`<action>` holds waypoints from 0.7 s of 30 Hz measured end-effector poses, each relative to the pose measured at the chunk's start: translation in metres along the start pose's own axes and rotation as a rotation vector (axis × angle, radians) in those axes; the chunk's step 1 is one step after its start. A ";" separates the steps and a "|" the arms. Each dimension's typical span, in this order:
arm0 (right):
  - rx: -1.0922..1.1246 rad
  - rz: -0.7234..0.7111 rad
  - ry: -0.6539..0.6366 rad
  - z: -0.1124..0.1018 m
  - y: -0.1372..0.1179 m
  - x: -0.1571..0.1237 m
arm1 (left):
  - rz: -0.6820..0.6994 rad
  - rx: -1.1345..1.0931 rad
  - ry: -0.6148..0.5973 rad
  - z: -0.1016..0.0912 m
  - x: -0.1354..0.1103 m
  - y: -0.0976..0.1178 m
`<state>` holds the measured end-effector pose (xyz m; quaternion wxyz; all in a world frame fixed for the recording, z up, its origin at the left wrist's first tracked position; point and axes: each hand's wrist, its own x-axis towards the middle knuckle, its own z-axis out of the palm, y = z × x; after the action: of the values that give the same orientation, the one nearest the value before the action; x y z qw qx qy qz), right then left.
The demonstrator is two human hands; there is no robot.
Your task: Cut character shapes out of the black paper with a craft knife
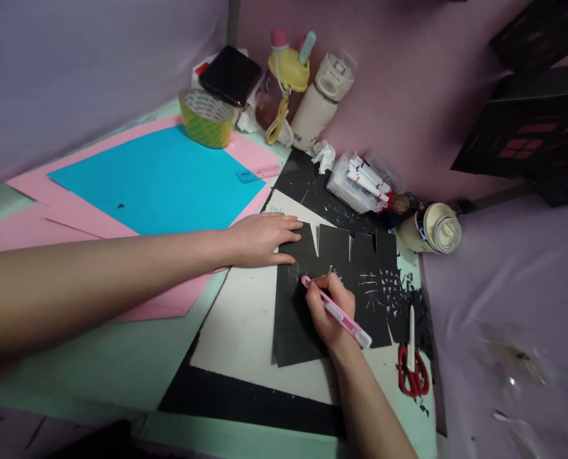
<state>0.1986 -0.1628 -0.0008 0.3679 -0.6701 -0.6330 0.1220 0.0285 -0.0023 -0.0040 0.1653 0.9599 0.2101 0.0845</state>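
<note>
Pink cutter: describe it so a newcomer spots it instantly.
On the desk, find the white sheet, then the black paper on top of it. Over that paper, the right hand grips the pink cutter. Slim and pink with a pale end, it stands apart from the red-handled scissors.

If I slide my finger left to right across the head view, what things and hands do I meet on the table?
Blue paper → left hand → pink cutter, held in the right hand → red-handled scissors.
</note>
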 end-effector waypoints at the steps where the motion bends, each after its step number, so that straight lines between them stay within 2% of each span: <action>1: 0.002 0.015 0.006 0.000 -0.001 -0.001 | -0.001 0.002 -0.002 0.000 0.000 0.000; 9: 0.046 0.106 0.011 -0.002 -0.006 -0.001 | 0.003 0.009 -0.002 0.000 0.000 0.000; 21: 0.094 0.128 0.036 -0.002 -0.005 -0.001 | 0.003 0.004 -0.008 0.000 0.000 -0.001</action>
<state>0.1955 -0.1653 0.0036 0.4016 -0.6935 -0.5756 0.1629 0.0284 -0.0016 -0.0038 0.1640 0.9609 0.2083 0.0807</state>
